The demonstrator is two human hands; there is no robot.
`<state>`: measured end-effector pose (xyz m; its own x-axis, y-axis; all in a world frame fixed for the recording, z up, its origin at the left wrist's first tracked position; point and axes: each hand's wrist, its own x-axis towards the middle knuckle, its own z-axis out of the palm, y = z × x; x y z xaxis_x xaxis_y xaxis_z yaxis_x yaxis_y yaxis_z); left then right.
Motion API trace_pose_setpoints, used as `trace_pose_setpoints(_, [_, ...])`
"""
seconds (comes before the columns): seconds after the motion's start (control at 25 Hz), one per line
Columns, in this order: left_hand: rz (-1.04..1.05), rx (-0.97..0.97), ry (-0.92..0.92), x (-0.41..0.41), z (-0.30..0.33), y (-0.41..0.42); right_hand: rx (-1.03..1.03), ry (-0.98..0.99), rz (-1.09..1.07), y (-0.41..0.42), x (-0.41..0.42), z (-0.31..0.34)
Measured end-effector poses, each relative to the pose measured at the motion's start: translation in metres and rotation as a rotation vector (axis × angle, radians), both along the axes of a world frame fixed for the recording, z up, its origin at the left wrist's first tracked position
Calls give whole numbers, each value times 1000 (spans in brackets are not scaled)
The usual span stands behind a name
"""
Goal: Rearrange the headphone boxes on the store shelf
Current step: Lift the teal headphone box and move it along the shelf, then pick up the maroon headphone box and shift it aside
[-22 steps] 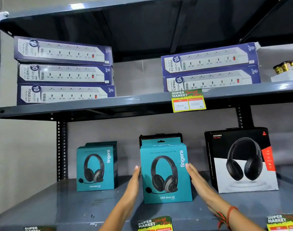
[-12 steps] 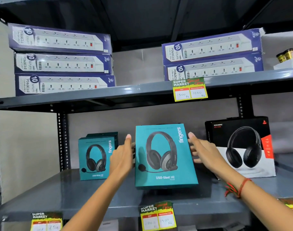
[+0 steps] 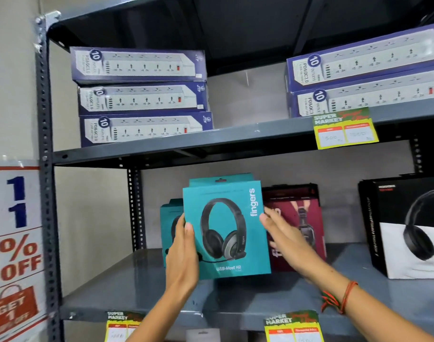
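Note:
I hold a teal headphone box (image 3: 226, 228) upright in the air above the lower shelf (image 3: 142, 287). My left hand (image 3: 184, 253) grips its left edge and my right hand (image 3: 285, 240) presses its right edge. Behind it on the left stands a second teal headphone box (image 3: 170, 218), mostly hidden. A maroon headphone box (image 3: 302, 218) stands uncovered behind my right hand. A black-and-white headphone box (image 3: 408, 228) stands at the far right.
The upper shelf (image 3: 211, 141) carries three stacked power-strip boxes (image 3: 142, 97) on the left and two power-strip boxes (image 3: 364, 75) on the right. Yellow price tags (image 3: 344, 129) hang on the shelf edges. A sale poster (image 3: 13, 248) hangs left of the steel upright (image 3: 44, 169).
Both hands closed on the teal box, lifted it off the shelf and carried it left, uncovering the maroon box behind. The view swung left.

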<state>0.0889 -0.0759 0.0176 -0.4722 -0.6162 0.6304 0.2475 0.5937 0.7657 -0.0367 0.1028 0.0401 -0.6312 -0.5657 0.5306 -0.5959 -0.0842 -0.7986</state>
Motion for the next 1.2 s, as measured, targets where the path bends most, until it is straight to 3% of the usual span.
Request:
trace_pose_setpoints(0.16, [27,105,-34,3,-7,-72,112,-46,137,-79,-4,-16])
trace_pose_setpoints(0.4, [-28,173,-126,-4,-14,-141,170,-96,136,-145,-2,-23])
trace_pose_setpoints(0.76, [-136,196,-148,-20,-36,-183,241,-57,25,-183,-8,-38])
trace_pose_setpoints(0.92, [-59,203,-88,-25,-26,-186,233,-19,2,-183,-13,-36])
trace_pose_setpoints(1.08, [181,-88,180,-31,0,-154,75,70,-147,-159,-21,-20])
trace_pose_setpoints(1.2, [62,-332,289,-55,15,-105,-115,132,-312,-116,-28,2])
